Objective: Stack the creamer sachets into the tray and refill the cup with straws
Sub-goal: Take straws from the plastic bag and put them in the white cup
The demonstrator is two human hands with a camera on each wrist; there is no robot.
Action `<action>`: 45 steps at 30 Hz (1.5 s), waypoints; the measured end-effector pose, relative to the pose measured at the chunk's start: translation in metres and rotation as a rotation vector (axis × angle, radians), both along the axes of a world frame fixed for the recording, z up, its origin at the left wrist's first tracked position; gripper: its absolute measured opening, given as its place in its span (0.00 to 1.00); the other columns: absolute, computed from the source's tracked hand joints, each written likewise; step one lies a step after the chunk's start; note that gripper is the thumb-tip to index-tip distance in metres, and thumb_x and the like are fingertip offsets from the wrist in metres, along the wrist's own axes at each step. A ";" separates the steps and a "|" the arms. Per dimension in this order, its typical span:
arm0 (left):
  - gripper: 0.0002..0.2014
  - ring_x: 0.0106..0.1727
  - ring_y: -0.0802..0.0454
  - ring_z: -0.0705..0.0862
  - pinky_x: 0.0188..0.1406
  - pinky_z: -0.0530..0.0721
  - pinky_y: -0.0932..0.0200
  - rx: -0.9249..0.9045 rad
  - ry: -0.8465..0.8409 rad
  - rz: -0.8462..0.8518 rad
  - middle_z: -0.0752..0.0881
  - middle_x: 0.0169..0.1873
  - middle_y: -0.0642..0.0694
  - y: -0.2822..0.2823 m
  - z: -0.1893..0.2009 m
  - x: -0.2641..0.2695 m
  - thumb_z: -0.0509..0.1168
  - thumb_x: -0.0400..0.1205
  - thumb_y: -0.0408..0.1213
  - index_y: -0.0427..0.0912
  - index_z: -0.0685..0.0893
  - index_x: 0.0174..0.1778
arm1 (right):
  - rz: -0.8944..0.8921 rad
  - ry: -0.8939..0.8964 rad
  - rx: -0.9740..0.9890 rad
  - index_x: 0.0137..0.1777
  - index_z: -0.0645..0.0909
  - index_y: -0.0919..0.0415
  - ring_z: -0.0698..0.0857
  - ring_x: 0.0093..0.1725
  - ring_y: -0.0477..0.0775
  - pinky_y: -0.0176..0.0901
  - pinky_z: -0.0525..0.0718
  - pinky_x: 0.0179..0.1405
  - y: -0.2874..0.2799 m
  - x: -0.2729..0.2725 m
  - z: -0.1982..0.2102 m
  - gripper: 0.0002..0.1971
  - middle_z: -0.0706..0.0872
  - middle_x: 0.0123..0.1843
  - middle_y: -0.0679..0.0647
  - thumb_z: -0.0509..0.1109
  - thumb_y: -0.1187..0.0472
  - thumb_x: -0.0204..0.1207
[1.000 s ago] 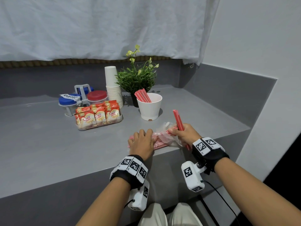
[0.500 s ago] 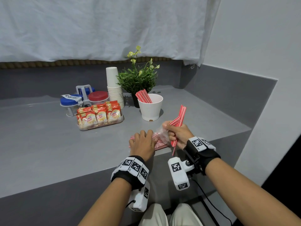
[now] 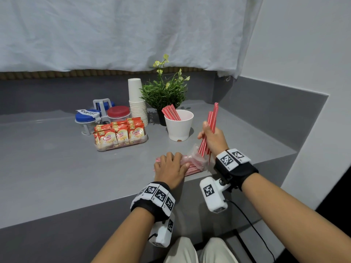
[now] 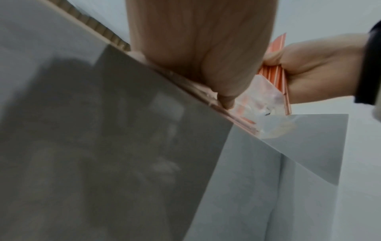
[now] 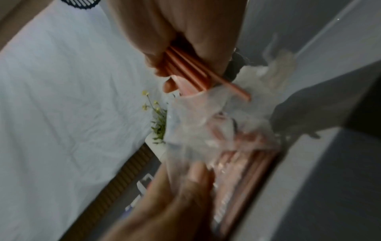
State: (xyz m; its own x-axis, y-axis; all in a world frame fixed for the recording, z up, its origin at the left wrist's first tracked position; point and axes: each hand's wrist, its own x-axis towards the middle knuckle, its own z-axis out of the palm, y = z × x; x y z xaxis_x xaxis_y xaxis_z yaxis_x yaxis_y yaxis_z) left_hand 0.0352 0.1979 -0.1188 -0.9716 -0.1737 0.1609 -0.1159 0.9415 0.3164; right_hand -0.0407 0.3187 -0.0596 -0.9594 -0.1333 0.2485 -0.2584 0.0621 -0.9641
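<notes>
My right hand point(image 3: 209, 136) grips a small bunch of red straws point(image 3: 212, 118) and holds it tilted above the counter, just right of the white cup point(image 3: 179, 125), which has several red straws leaning in it. My left hand point(image 3: 169, 168) rests on a clear plastic bag of red straws point(image 3: 193, 162) lying at the counter's front edge; its fingers curl over the bag. In the right wrist view the held straws point(image 5: 185, 70) cross my palm above the crumpled bag point(image 5: 206, 127). The clear tray point(image 3: 121, 147) is packed with upright creamer sachets point(image 3: 121, 134).
Behind the tray stand a blue-lidded jar labelled coffee point(image 3: 86, 115), a red-lidded jar point(image 3: 118, 112) and a stack of paper cups point(image 3: 137, 105). A potted plant point(image 3: 165, 92) stands behind the cup. A grey wall bounds the counter on the right point(image 3: 266, 114).
My right hand has lifted the bunch of straws out of the bag and up toward the cup. My left hand has stayed on the bag.
</notes>
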 end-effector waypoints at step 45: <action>0.09 0.46 0.46 0.82 0.50 0.82 0.54 0.472 0.152 0.151 0.81 0.42 0.43 -0.101 0.122 -0.141 0.70 0.77 0.37 0.44 0.74 0.37 | -0.100 0.106 0.198 0.19 0.76 0.59 0.84 0.34 0.57 0.54 0.84 0.53 -0.102 -0.119 0.068 0.21 0.83 0.27 0.55 0.61 0.54 0.74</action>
State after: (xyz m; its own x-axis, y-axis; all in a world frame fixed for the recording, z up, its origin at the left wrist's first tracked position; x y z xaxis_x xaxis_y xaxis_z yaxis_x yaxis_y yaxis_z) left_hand -0.1054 0.0965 0.0035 -0.9017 -0.3982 0.1685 -0.1592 0.6681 0.7268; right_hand -0.1596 0.2170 0.0084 -0.9401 -0.0953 0.3272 -0.3408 0.2777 -0.8982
